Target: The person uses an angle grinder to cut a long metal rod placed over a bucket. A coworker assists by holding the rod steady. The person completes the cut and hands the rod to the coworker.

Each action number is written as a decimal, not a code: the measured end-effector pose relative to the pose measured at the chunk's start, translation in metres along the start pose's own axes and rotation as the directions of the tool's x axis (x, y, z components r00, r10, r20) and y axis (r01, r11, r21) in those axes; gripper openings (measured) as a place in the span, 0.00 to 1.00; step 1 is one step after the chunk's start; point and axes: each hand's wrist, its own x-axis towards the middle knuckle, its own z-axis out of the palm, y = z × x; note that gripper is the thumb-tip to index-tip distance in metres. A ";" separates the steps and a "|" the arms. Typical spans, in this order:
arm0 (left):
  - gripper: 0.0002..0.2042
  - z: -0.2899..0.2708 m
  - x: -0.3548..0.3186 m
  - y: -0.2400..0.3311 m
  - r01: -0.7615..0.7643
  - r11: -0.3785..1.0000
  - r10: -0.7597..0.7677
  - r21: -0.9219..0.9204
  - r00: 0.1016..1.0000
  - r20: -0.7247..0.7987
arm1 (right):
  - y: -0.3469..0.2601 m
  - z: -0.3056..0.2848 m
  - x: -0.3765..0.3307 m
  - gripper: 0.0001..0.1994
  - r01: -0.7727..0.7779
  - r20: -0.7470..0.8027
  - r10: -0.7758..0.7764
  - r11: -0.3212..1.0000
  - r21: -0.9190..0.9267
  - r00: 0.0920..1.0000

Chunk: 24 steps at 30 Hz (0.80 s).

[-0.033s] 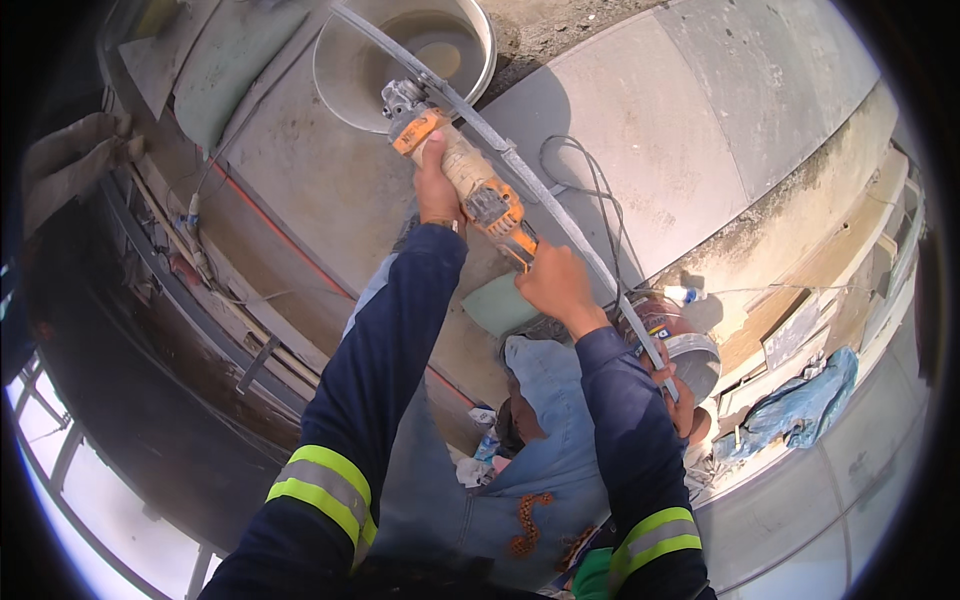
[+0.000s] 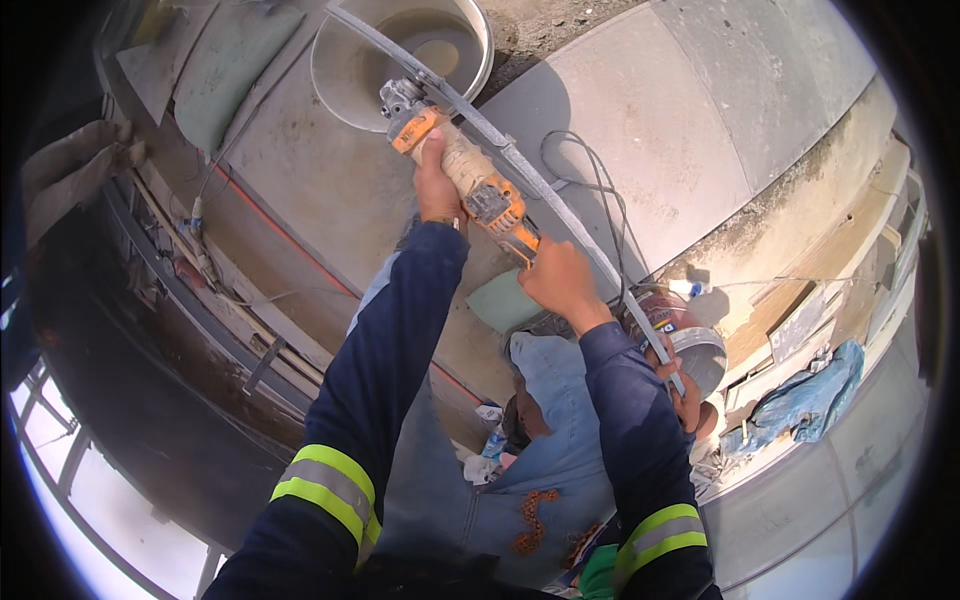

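The left hand (image 2: 438, 192) (reaching farther forward) is curled; so is the right hand (image 2: 562, 284).

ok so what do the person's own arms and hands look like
The left sleeve and right sleeve are long and navy, each with a band of grey between yellow-green stripes. The left hand and right hand are ungloved; something small shows at the left wrist, too small to make out.

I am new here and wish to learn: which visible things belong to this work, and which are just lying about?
Apparently in use:
- orange power tool, held by left hand and right hand
- pale bar, gripped by another person's hand

Seemingly just lying about:
- crumpled blue sheet
- pale green piece
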 end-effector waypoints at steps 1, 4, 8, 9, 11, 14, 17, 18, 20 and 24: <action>0.29 0.005 -0.003 0.000 0.000 1.000 0.000 0.015 1.000 -0.006 | 0.002 0.000 -0.001 0.26 -0.004 -0.006 0.004 1.000 0.001 1.000; 0.30 0.009 -0.001 0.002 -0.006 0.999 0.006 0.032 1.000 0.008 | 0.004 -0.003 0.001 0.25 0.008 -0.010 -0.008 1.000 0.003 1.000; 0.32 0.012 -0.002 0.001 -0.008 0.998 0.005 0.070 0.999 0.035 | 0.009 -0.005 -0.002 0.23 0.027 -0.021 -0.026 0.999 0.041 0.999; 0.32 0.013 -0.003 0.000 -0.003 0.997 0.001 0.076 1.000 0.027 | 0.012 -0.005 -0.002 0.25 0.029 -0.026 -0.028 0.998 0.059 0.999; 0.33 0.014 -0.005 -0.001 0.007 0.996 -0.007 0.084 1.000 0.010 | 0.016 -0.003 -0.002 0.27 0.031 -0.026 -0.029 0.997 0.078 0.999; 0.33 0.010 -0.001 -0.001 -0.001 0.998 0.000 0.067 1.000 0.014 | 0.016 -0.001 -0.002 0.26 0.038 -0.019 -0.036 0.996 0.087 0.999; 0.34 0.011 -0.006 -0.004 -0.001 0.997 -0.001 0.076 0.999 0.033 | 0.018 -0.003 -0.007 0.22 0.037 -0.023 -0.035 0.994 0.101 0.999; 0.34 0.011 -0.008 -0.005 -0.006 0.996 0.003 0.087 0.999 0.032 | 0.017 -0.005 -0.010 0.19 0.041 -0.036 -0.038 0.994 0.097 0.999; 0.34 0.011 -0.011 -0.006 -0.014 0.994 0.011 0.106 0.999 0.030 | 0.018 -0.004 -0.012 0.19 0.044 -0.042 -0.040 0.994 0.101 0.998; 0.34 0.010 -0.013 -0.008 -0.014 0.997 0.011 0.077 0.999 0.040 | 0.023 -0.001 -0.011 0.26 0.042 -0.009 -0.041 0.994 0.097 0.999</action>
